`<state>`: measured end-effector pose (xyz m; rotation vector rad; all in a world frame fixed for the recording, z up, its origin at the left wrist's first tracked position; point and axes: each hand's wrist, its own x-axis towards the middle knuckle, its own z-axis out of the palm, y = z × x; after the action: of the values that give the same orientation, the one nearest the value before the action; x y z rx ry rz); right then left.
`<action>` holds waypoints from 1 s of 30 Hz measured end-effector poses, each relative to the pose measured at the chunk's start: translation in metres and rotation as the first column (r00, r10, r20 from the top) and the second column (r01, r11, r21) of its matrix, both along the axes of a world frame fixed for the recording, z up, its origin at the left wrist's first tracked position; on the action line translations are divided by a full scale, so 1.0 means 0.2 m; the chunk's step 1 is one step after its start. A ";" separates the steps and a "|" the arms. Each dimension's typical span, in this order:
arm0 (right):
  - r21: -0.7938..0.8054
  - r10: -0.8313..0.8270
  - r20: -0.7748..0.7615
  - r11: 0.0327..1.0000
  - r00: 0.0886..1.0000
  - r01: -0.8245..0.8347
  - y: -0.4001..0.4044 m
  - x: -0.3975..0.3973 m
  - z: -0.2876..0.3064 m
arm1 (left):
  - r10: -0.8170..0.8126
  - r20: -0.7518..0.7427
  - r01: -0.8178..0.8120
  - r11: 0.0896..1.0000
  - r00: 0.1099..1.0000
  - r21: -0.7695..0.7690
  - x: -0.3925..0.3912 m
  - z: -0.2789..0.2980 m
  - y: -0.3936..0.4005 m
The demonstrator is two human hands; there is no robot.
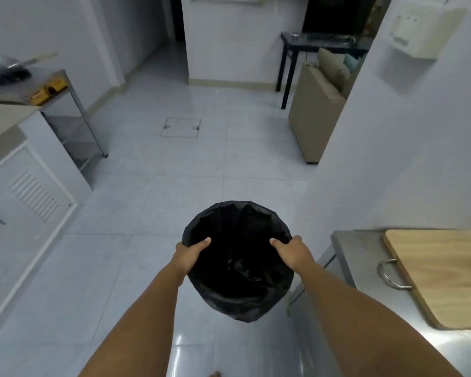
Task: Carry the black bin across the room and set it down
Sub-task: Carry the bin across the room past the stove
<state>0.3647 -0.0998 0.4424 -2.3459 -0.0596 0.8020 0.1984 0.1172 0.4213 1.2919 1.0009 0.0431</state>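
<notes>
Hidden inside the black bin (238, 261): the bottom, lost in darkness, only some shiny folds of the black liner bag (239, 265) faintly visible there. Fingers of both hands out of sight behind the outside of the rim, only the thumbs showing on the inner side. Cut off by the lower edge: the arms above the elbows, and a small part of a foot, too little to make out. Blurred at far left: a wok (3, 68) with a long handle on a metal surface (56, 77), beside a yellow box (48, 91) whose print is not readable. Partly cut by the right edge: a wooden cutting board (441, 276) on a steel surface (365, 270), with a metal handle (389, 273) at its near end.

Black bin round, wider at the top, wrapped inside and over the rim in the wrinkled black bag, lower outside also covered by loose plastic. Held up in the air above the pale tiled floor (152, 186), in the middle of the view, just beside the steel surface on the right, slightly tilted with its mouth toward the camera. Left hand (191, 253) closed on the left side of the rim, thumb inside. Right hand (291, 254) closed on the right side of the rim in the same grip. Farther ahead, a beige sofa (316, 110) and a dark table (297, 44), well apart from the bin.
</notes>
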 end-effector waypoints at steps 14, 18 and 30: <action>0.042 -0.067 0.018 0.997 0.998 0.066 0.63 0.79 0.06 | -0.102 0.066 0.098 0.994 0.993 0.055 0.89 0.06 0.72; 0.039 -0.073 0.005 0.997 0.997 0.073 0.79 1.13 0.04 | -0.113 0.042 0.110 0.992 0.993 0.056 1.23 0.02 0.90; 0.061 -0.039 0.012 0.997 0.999 0.038 1.30 2.30 0.17 | -0.077 0.049 0.075 0.996 0.996 0.046 2.37 0.10 1.38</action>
<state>0.8257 0.1610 0.4755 -2.2884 -0.0439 0.7555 0.6730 0.3931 0.4419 1.3620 0.9110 0.0400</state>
